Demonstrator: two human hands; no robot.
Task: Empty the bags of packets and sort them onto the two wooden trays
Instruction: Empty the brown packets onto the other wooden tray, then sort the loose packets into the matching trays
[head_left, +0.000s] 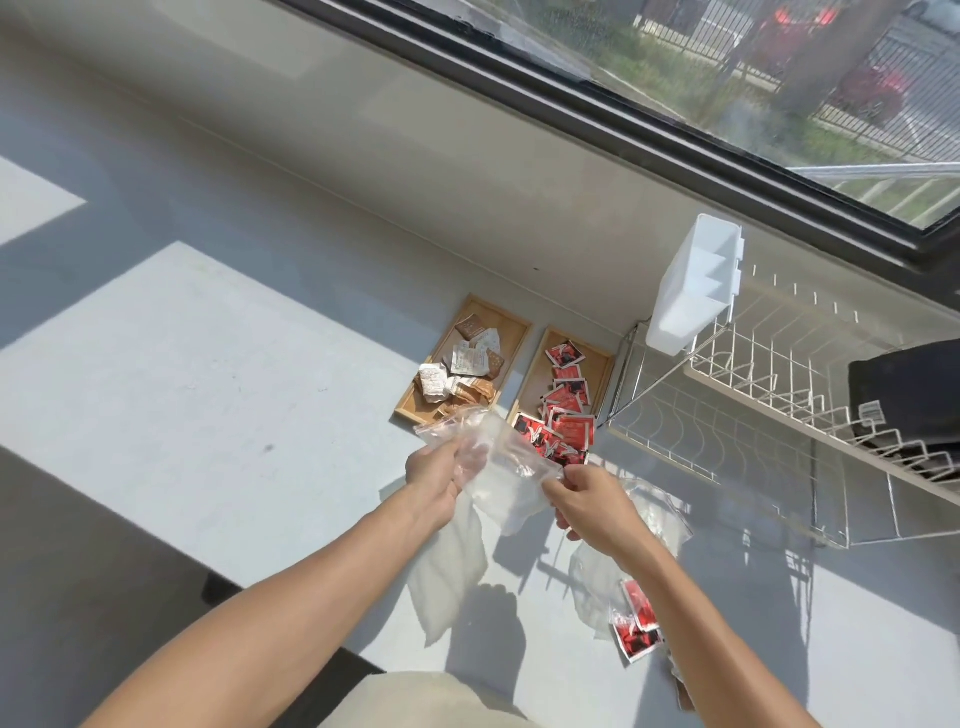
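Both hands pinch one clear plastic bag (498, 467) above the counter (218, 395): left hand (435, 480) grips its left edge, right hand (592, 506) its right, just before the red-packet tray (605, 364); the mixed-packet tray (517, 332) sits left.

Two trays (511, 318) left of rack (779, 395)

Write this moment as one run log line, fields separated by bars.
left hand: holds clear bag | right hand: holds same bag | left tray: brown and white packets | right tray: red packets
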